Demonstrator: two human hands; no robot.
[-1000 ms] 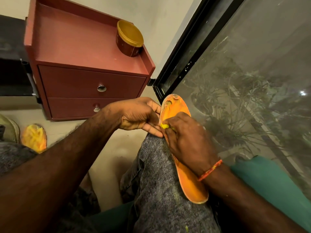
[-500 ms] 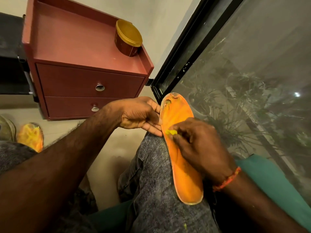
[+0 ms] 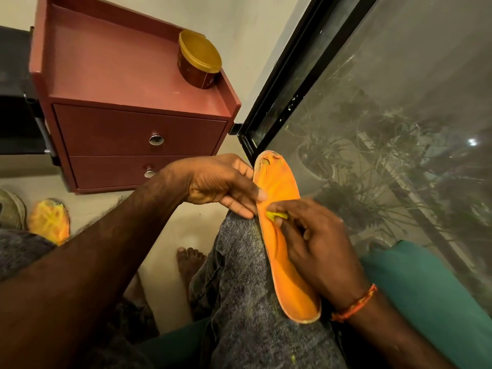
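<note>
The right hand (image 3: 319, 251) has slid back along the insole (image 3: 282, 182) toward the heel. A second ago it lay across the middle; now it sits at the right edge, and more of the orange middle shows. The yellow bit (image 3: 277, 215) it pinches has moved slightly down. A bare foot (image 3: 190, 262) has come into view on the floor (image 3: 165, 235).

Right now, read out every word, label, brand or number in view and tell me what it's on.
Nothing here can be read.
Brown tub on the red cabinet: pale marks on its side, too blurred to read.
Orange insole, held by the left hand while the right hand pinches a yellow scrap: no print shows.
</note>
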